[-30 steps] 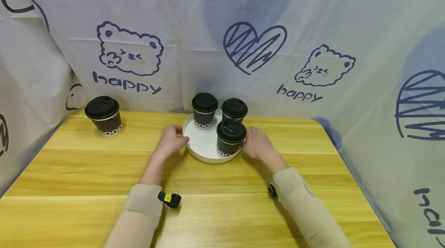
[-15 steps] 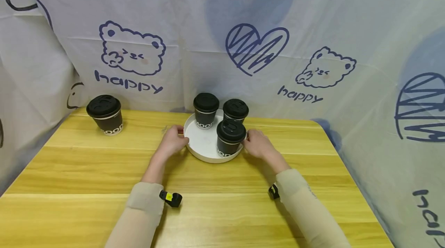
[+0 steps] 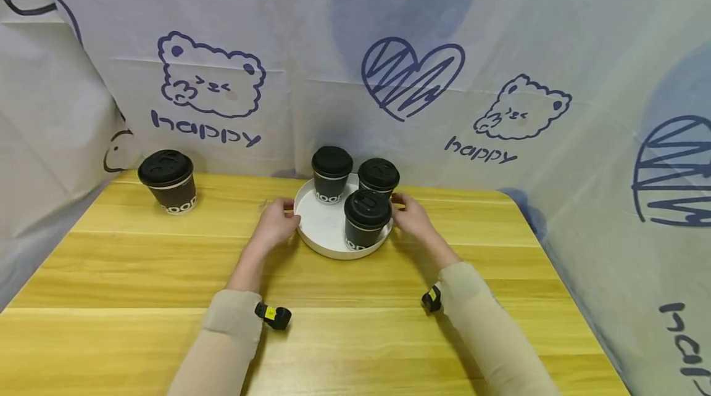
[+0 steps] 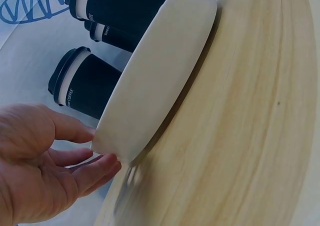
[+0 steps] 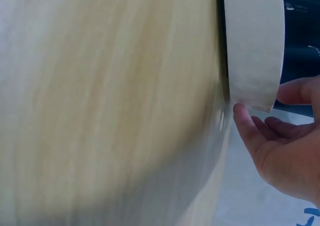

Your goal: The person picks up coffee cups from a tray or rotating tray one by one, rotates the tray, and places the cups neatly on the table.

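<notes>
White tray [image 3: 322, 227], three cups [image 3: 363, 234] inside, left fingers [image 4: 96, 175], right fingers [image 5: 247, 126] pinching it

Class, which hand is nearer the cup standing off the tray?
Left. The left hand holds the side of the tray facing that cup; the right hand holds the opposite side, farther away.

Head view evenly bright; 2 wrist views dimmer, soft shadows on tbl [image 5: 105, 76].

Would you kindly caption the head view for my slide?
Left hand and right hand hold a white tray of three lidded cups; a fourth cup stands apart.
</notes>
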Available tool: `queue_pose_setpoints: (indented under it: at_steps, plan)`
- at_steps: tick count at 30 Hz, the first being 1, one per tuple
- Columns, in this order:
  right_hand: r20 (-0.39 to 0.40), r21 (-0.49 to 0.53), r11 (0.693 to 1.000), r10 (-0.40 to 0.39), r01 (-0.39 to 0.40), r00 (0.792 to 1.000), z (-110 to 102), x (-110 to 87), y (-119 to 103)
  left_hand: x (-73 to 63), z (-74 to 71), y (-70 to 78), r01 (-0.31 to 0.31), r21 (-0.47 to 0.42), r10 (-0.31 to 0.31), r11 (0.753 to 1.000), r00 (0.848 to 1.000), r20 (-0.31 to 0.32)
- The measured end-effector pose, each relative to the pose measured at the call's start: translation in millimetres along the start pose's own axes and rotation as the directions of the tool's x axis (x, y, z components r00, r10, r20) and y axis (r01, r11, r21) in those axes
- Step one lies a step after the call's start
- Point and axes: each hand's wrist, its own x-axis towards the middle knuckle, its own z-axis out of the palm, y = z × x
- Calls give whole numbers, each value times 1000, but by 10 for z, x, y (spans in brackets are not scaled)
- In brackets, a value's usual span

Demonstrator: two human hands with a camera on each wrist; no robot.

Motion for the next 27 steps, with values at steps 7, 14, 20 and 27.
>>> queue_pose_setpoints:
  at_steps: [7, 14, 20, 27]
  plan:
    - [-5, 13, 1000, -17, 17, 1000, 17, -5, 55, -16, 24, 24, -19, 16, 19, 1000, 1000, -12]
    - [0, 50, 999, -14, 14, 1000, 42, -45, 66, -28, 18, 44, -9, 17, 10, 1000, 1000, -11]
    - [-6, 84, 996, 3, -2, 1000, 47, -124, 51, -38, 5, 69, 2, 41, -2, 999, 1000, 1]
    - [-11, 132, 991, 39, -37, 999, 53, -207, 23, -41, 2, 86, -3, 52, 2, 999, 1000, 18]
